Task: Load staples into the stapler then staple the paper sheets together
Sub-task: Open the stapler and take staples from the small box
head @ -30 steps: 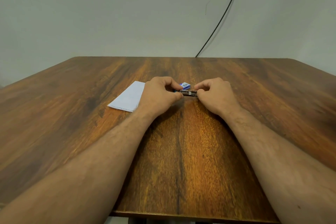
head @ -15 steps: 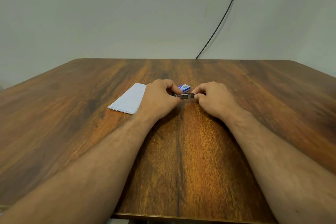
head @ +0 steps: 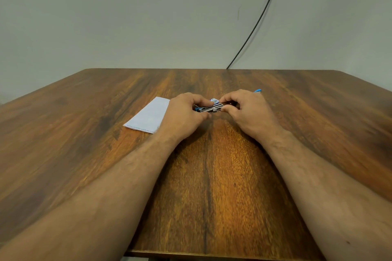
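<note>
**Stapler held between both hands at the middle of the table**

The stapler point(head: 210, 109) sits at the centre of the wooden table point(head: 212, 176), lying roughly crosswise, its metal staple channel showing silver with a blue end at its 9 o'clock side. Whether staples lie in the channel is too small and blurred to tell.

The left hand point(head: 182, 114) grips the blue end of the stapler, fingers curled over the top and thumb tucked at the near side. The right hand point(head: 248, 110) closes on the opposite end at 3 o'clock, its thumb and forefinger pinching the metal part. A sliver of blue plastic shows past the right hand's knuckles at about 1 o'clock; what it belongs to cannot be told.

Just behind the stapler, at 12 o'clock, a small blue and white staple box point(head: 214, 100) peeks out between the two hands. Whether it is open, and what it holds, is hidden.

At 9 o'clock from the stapler, the paper sheets point(head: 148, 115) lie flat on the table, angled, with a line of fine print along the near edge; the left hand covers their right corner.

Both bare forearms reach in from 6 o'clock. At 12 o'clock a pale wall point(head: 127, 17) rises behind the table, and a black cable point(head: 257, 21) runs down it diagonally to the table's far edge.
</note>
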`<state>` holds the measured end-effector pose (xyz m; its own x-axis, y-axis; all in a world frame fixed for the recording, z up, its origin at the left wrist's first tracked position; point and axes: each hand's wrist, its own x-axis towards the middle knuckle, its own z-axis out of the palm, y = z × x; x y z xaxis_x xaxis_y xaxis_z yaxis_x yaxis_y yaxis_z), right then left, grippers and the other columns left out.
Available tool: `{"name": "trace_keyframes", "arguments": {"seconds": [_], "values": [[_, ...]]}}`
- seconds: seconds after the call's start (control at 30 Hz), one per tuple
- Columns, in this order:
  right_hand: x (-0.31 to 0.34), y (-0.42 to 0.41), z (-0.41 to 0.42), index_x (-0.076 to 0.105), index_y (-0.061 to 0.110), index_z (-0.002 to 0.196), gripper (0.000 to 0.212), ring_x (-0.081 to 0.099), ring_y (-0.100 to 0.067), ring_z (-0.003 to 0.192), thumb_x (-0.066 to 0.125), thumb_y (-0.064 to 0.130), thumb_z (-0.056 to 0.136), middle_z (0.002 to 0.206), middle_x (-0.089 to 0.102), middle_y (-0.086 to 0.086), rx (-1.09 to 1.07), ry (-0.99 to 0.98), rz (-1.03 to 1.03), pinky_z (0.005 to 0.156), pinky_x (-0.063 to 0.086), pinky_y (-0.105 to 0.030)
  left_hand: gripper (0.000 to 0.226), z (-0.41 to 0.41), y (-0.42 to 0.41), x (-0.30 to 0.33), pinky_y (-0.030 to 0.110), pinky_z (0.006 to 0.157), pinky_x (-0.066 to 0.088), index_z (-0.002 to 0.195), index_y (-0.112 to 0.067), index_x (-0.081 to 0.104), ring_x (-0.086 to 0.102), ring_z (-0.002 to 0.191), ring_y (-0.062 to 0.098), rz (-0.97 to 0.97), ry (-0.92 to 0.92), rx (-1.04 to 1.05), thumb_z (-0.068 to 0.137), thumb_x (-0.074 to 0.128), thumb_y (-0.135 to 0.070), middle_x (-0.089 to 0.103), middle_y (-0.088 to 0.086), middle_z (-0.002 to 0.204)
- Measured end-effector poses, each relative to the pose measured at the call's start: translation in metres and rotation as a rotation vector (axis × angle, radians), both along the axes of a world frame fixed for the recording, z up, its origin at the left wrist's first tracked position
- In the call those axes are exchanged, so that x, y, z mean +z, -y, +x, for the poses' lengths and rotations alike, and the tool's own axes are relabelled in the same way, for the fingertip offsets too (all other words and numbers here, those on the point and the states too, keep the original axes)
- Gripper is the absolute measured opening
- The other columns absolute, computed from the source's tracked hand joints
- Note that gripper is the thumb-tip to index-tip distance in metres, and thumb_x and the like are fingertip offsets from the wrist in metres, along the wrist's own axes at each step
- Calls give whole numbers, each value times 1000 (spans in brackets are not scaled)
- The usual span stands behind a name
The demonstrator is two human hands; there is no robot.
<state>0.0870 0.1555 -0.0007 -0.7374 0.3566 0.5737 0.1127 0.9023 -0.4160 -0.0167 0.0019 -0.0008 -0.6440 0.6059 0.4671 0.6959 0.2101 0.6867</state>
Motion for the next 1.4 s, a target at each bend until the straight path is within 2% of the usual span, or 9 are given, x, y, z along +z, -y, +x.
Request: {"name": "trace_keyframes", "arguments": {"seconds": [0.13, 0.23, 0.37, 0.53, 0.73, 0.87, 1.13, 1.33, 1.4], "values": [[1, 0, 1, 77, 23, 105, 18, 58, -9, 87, 71, 20, 89, 93, 67, 8, -16, -51, -2, 83, 45, -27, 53, 2, 0, 0, 16, 78, 51, 124, -31, 62, 63, 81, 0, 59, -8, -26, 79, 80, -11, 68, -13, 91], [0, 0, 1, 78, 24, 106, 20, 59, -10, 87, 73, 20, 87, 95, 69, 7, -14, -29, -25, 85, 49, -30, 30, -1, -2, -1, 15, 77, 47, 105, -27, 76, 63, 88, 4, 6, 6, 5, 78, 82, -15, 69, -12, 97], [0, 4, 2, 75, 25, 109, 26, 61, -9, 89, 67, 11, 89, 97, 68, 9, -42, -32, -65, 89, 50, -28, 28, -2, -2, -1, 18, 78, 48, 100, -34, 72, 64, 83, 2, 17, 21, -11, 79, 82, -19, 72, -15, 92], [0, 5, 3, 70, 29, 105, 32, 64, -6, 93, 62, 2, 88, 97, 68, 10, -48, 3, -138, 85, 47, -18, 15, -4, -5, -3, 24, 77, 44, 103, -29, 75, 60, 84, 4, -21, -14, 24, 89, 73, -27, 72, -11, 95], [-1, 4, 0, 71, 27, 105, 26, 65, -5, 92, 60, 6, 94, 94, 68, 10, -53, -29, -183, 85, 53, -24, 13, -6, -8, -4, 23, 68, 39, 102, -27, 76, 54, 73, 4, -93, -81, 51, 94, 66, -28, 64, -13, 83], [-2, 3, 0, 68, 29, 103, 25, 62, -1, 89, 57, 7, 97, 91, 65, 12, -53, -34, -203, 84, 51, -23, 14, -6, -12, -7, 35, 79, 47, 100, -33, 75, 55, 88, 14, -147, -180, 83, 94, 62, -34, 67, -6, 86], [-6, -2, -6, 77, 24, 108, 17, 62, -9, 100, 66, 23, 95, 108, 75, 4, -144, -35, -214, 92, 44, -25, 16, -9, -14, -9, 37, 87, 43, 105, -38, 72, 51, 109, 19, -267, -231, 161, 94, 60, -40, 66, 1, 103], [-7, -2, -6, 69, 28, 128, 32, 61, -13, 114, 65, 24, 96, 122, 72, 2, -119, 7, -207, 105, 46, -35, 18, -9, -15, -8, 38, 87, 44, 105, -31, 75, 52, 107, 18, -307, -230, 137, 97, 59, -35, 72, -2, 105], [-6, 0, -4, 69, 28, 128, 34, 58, -9, 107, 66, 25, 94, 116, 69, 3, -103, -37, -175, 97, 46, -27, 22, -10, -15, -9, 38, 85, 46, 108, -29, 75, 55, 103, 18, -294, -232, 127, 99, 55, -32, 73, 0, 105]]}}
